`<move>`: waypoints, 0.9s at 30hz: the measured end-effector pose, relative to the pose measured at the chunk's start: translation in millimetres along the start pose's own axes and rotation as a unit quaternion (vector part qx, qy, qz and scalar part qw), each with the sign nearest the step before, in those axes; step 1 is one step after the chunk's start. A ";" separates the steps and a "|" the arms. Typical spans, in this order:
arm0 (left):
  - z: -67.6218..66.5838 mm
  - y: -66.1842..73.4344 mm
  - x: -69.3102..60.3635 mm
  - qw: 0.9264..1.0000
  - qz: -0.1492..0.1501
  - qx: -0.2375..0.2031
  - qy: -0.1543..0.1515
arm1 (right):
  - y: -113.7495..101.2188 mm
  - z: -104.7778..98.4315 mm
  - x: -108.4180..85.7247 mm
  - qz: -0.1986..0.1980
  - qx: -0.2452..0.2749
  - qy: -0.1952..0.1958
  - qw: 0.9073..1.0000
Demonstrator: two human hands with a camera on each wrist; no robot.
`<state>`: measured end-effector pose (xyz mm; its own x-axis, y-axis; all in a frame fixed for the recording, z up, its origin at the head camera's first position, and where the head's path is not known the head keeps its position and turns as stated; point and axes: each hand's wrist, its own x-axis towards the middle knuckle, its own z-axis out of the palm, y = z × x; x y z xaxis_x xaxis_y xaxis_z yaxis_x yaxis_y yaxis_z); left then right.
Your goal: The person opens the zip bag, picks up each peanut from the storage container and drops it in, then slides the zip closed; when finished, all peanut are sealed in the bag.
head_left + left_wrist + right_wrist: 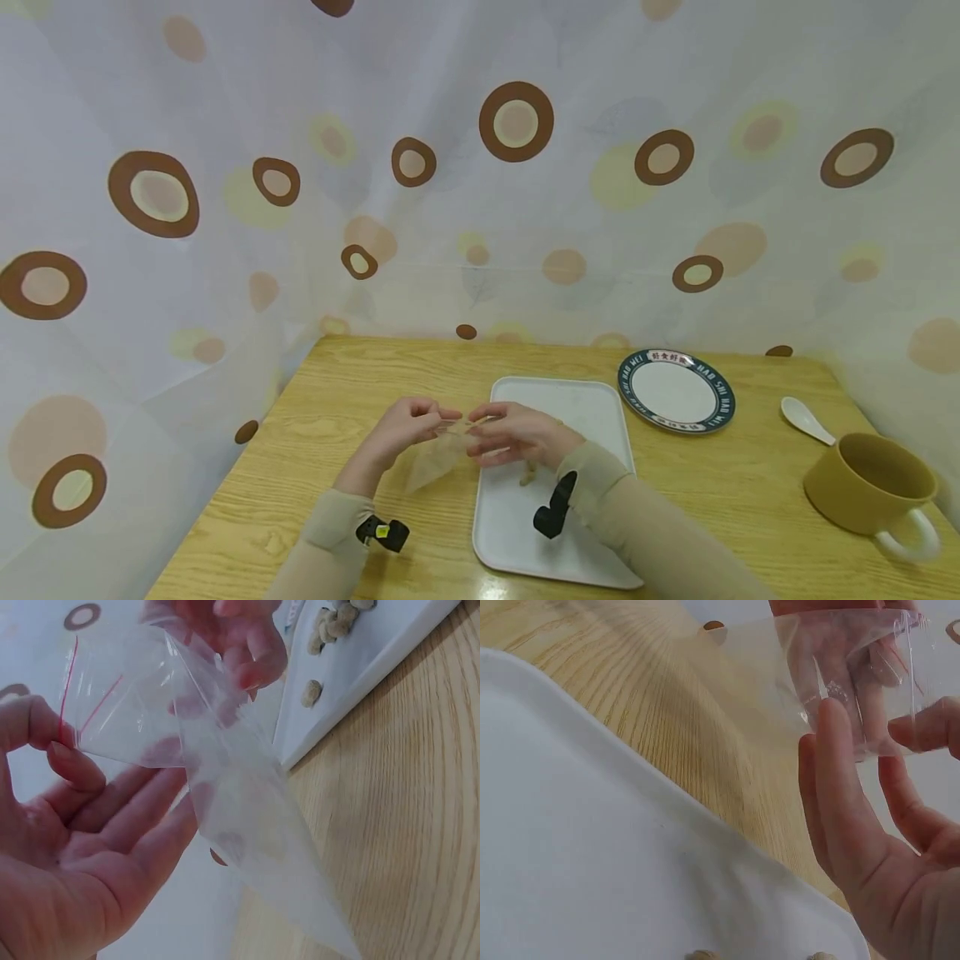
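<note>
A clear plastic bag [255, 817] with red lines near its mouth hangs between the two hands, its lower end pointing down over the table. The left hand [408, 429] pinches one side of the mouth between thumb and index finger, the other fingers stretched behind the plastic. On the opposite side the right hand [517, 433] holds the bag's edge, its thumb and a finger at the rim in the right wrist view. Several small tan lumps [339, 628] lie on the white tray [555, 533], partly hidden under the right hand in the head view.
A plate with a dark patterned rim [677, 392] lies behind the tray on the right. Further right are a white spoon [806, 421] and a mustard-coloured mug [862, 492] with a pale handle. A dotted curtain [562, 308] stands behind the wooden table [360, 367].
</note>
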<state>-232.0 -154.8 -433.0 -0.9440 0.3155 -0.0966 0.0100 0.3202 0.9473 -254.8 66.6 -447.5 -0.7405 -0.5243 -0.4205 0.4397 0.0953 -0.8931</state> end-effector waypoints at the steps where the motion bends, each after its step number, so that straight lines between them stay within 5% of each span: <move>1: -0.7 0.5 -0.9 1.000 0.001 -0.008 -0.012 | -0.1 -1.3 -1.1 0.002 -0.004 -0.012 1.000; 6: -4.2 0.3 -2.9 0.998 0.017 -0.023 -0.052 | -0.1 -7.5 -5.5 0.002 -0.002 -0.049 0.999; 13: -4.3 1.2 -0.4 0.995 0.061 -0.036 -0.077 | -1.9 -11.8 -7.9 -0.022 0.018 -0.048 0.998; 23: -0.8 5.1 -0.4 0.987 0.107 0.097 -0.077 | -2.6 -17.5 -11.1 -0.035 0.016 -0.055 0.998; 27: 0.2 6.6 -1.2 0.984 0.119 0.115 -0.065 | -3.1 -21.5 -11.3 -0.038 0.012 -0.059 0.997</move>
<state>-230.7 -152.9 -426.8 -0.8557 0.5131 0.0666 0.3143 0.4133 0.8547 -258.7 90.4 -443.4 -0.7072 -0.6258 -0.3291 0.3978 0.0327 -0.9169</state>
